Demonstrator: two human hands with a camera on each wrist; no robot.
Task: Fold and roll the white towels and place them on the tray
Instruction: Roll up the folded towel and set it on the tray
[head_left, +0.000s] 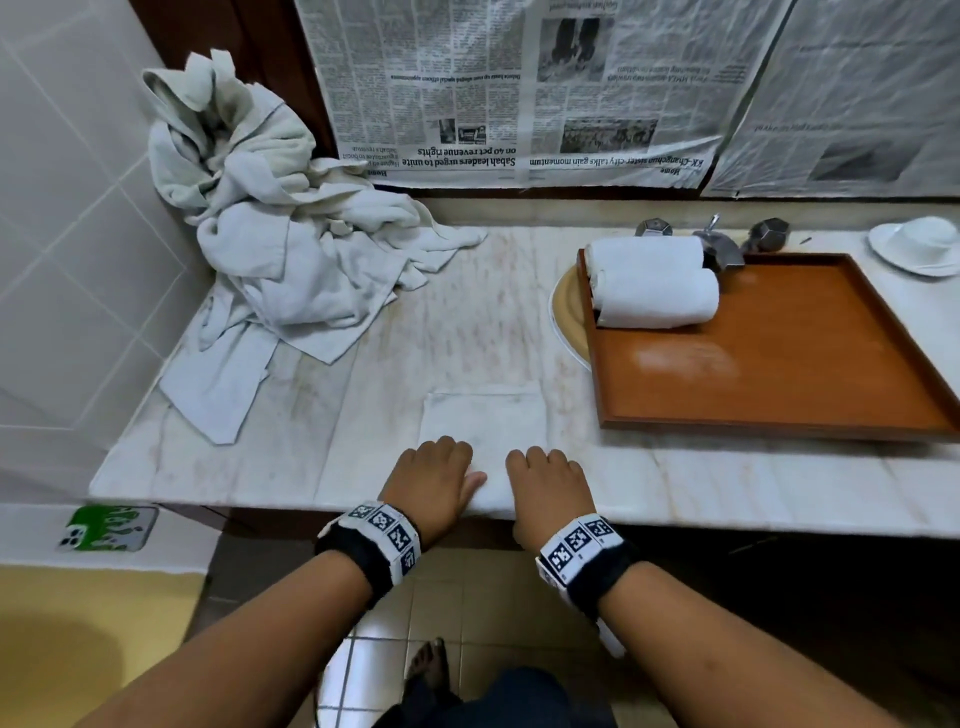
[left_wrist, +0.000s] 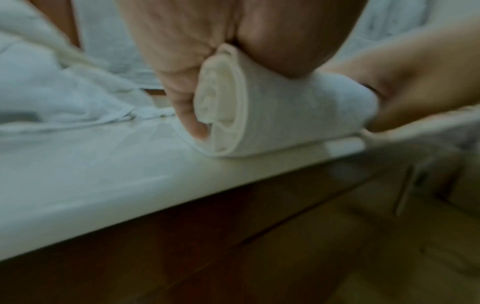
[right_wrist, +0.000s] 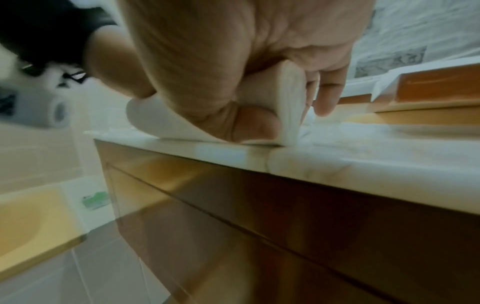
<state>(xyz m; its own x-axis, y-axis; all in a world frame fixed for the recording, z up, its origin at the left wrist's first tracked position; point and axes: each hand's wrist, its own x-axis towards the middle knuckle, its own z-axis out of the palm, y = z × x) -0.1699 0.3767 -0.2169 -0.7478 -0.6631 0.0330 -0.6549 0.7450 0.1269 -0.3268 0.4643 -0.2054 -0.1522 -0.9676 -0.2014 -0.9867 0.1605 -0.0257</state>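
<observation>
Both hands are working at the near edge of the marble worktop (head_left: 467, 322), to the left of the wooden tray (head_left: 779, 358). The left hand (head_left: 434, 480) is curling its fingers (left_wrist: 187, 107) over the left end of a partly rolled white towel (head_left: 485, 431), with the thumb tucked against the spiral end of the roll (left_wrist: 221, 107). The right hand (head_left: 550, 486) is gripping the right end of the same roll, fingers (right_wrist: 330, 92) bent over the top and the thumb pressing beneath. The unrolled part of this towel is lying flat on the worktop, extending away from the hands and ending short of the tray's near left corner. Two finished rolled towels (head_left: 652, 283) are lying side by side, touching, in the tray's far left corner. The tray is sitting over a sink basin (head_left: 566, 312), whose rim is showing at the tray's left side, and a tap (head_left: 719, 247) is standing just behind the tray. A heap of unfolded towels (head_left: 270, 244) is piled well to the left of the tray, against the tiled wall. An upturned white dish (head_left: 917, 244) is resting beyond the tray's far right corner. Newspaper sheets (head_left: 519, 88) are covering the wall behind the tray.
</observation>
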